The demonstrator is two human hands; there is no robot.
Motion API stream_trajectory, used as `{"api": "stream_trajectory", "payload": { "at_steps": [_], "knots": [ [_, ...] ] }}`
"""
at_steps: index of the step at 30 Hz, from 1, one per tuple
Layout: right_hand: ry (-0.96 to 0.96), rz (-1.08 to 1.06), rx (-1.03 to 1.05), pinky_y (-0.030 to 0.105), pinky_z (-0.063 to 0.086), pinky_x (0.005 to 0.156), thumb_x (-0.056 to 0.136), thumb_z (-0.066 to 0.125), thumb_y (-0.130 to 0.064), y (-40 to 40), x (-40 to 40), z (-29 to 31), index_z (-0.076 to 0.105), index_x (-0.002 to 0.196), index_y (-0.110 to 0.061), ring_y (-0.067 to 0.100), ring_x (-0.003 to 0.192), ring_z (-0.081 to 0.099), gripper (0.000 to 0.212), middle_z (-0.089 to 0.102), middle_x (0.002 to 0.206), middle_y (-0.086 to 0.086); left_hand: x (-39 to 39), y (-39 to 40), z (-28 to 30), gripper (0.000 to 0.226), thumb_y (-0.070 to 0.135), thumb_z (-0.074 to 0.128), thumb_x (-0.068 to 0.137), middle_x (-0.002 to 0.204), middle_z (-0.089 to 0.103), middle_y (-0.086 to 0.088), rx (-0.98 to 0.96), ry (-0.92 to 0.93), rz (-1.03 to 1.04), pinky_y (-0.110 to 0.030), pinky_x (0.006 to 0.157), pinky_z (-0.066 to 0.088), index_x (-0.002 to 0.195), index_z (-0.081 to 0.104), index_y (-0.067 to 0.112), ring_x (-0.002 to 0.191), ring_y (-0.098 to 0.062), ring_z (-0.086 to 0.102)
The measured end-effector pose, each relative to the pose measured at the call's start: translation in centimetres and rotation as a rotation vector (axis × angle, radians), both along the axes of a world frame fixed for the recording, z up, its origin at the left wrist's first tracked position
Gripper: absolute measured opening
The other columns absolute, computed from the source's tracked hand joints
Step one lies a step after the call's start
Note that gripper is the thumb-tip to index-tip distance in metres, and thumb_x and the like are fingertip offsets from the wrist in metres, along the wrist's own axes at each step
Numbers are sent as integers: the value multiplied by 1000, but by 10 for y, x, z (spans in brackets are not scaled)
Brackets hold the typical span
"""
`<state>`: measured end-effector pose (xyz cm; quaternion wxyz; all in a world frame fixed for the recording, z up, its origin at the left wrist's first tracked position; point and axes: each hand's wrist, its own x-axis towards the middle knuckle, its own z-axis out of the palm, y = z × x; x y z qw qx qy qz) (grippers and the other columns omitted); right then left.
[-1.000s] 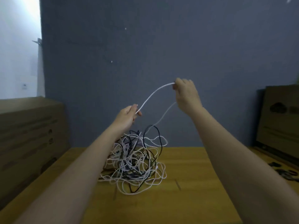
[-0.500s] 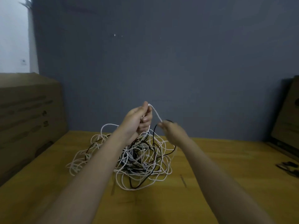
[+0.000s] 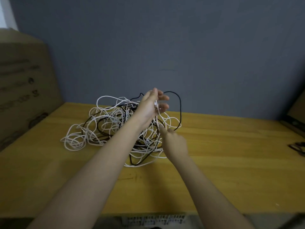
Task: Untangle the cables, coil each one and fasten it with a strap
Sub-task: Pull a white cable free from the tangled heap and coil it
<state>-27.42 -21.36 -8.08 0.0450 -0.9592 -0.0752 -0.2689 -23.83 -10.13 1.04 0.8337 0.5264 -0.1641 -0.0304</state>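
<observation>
A tangled heap of white cables (image 3: pixel 105 124) and black cables (image 3: pixel 180 106) lies on the yellow wooden table (image 3: pixel 231 154). My left hand (image 3: pixel 151 106) is raised over the heap's right part, fingers curled loosely round white strands that run down from it. My right hand (image 3: pixel 174 142) is lower and nearer, its fingertips pinching a white strand just below the left hand. One black loop arches up to the right of the left hand.
A large cardboard box (image 3: pixel 24 90) stands along the table's left edge. Another box (image 3: pixel 297 113) leans at the far right, with dark straps (image 3: pixel 297 147) lying on the table in front of it. A grey wall closes the back.
Both hands have come down from holding a white strand stretched high; the right hand dropped below the left and the heap now spreads wider. The view has tilted down.
</observation>
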Motion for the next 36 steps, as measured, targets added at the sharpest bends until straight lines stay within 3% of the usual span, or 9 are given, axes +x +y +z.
{"api": "stream_trajectory", "payload": {
  "at_steps": [3, 5, 8, 10, 16, 19, 23, 31, 36],
  "knots": [
    [-100, 87, -338, 21, 21, 39, 40, 82, -2, 1, -8, 6, 71, 92, -16, 24, 47, 57, 54, 58, 59, 4, -12, -3, -5, 26, 27, 26, 106, 76, 68, -1, 111, -21, -33, -31, 67, 53, 92, 43, 13, 55, -13, 64],
    [-166, 265, -311, 23, 23, 40, 54, 82, -4, 3, -17, 12, 71, 90, -12, 27, 54, 58, 39, 59, 63, 5, -19, 3, -9, 23, 26, 23, 107, 86, 67, -5, 268, -79, 0, -36, 76, 55, 95, 37, 12, 61, -16, 67],
    [-114, 387, 137, 29, 40, 50, 89, 65, -18, 8, -37, 29, 69, 98, -13, 20, 70, 62, 12, 67, 78, 3, -28, 27, -15, 20, 31, 24, 106, 104, 65, -3, 684, -285, 104, -35, 76, 54, 102, 32, 13, 69, -15, 71],
    [-6, 367, 387, 22, 37, 52, 91, 64, -25, 10, -47, 37, 68, 99, -19, 7, 57, 54, 11, 62, 65, -3, -36, 46, -15, 22, 36, 25, 105, 109, 62, 2, 924, -402, 152, -32, 68, 51, 102, 33, 15, 66, -11, 70],
    [327, 128, 261, 38, 41, 62, 96, 55, -27, -6, -50, 15, 63, 84, -5, 28, 71, 55, 26, 61, 76, 9, -65, 89, -9, 17, 26, 32, 104, 96, 59, 3, 1452, -613, 266, -37, 66, 42, 91, 35, 15, 70, -19, 54],
    [202, -11, 274, 41, 47, 66, 99, 50, -23, -10, -52, 11, 66, 91, -4, 31, 80, 56, 27, 63, 88, 13, -82, 101, -12, 27, 36, 30, 104, 95, 58, -2, 1426, -598, 248, -36, 71, 40, 87, 42, 17, 85, -22, 55],
    [-19, -98, 436, 32, 29, 52, 100, 47, -15, 7, -54, 49, 61, 82, 0, 28, 66, 50, 27, 56, 74, 15, -100, 103, -12, 35, 38, 28, 104, 86, 55, 9, 1367, -578, 232, -32, 70, 36, 90, 54, 19, 84, -15, 53],
    [-530, 178, 805, 11, 37, 67, 98, 50, -11, 40, -69, 183, 68, 111, -4, 17, 88, 60, 23, 69, 102, 9, -98, 82, 33, 43, 46, 32, 101, 80, 56, -10, 928, -657, 285, -36, 71, 41, 80, 46, 11, 76, -24, 55],
    [-411, 31, 827, 21, 38, 66, 97, 54, -18, 16, -59, 153, 70, 100, -4, 13, 75, 55, 21, 66, 88, 5, -86, 82, 39, 39, 31, 33, 104, 61, 40, 2, 751, -666, 301, -17, 51, 29, 70, 42, 14, 52, -6, 37]
  ]
}}
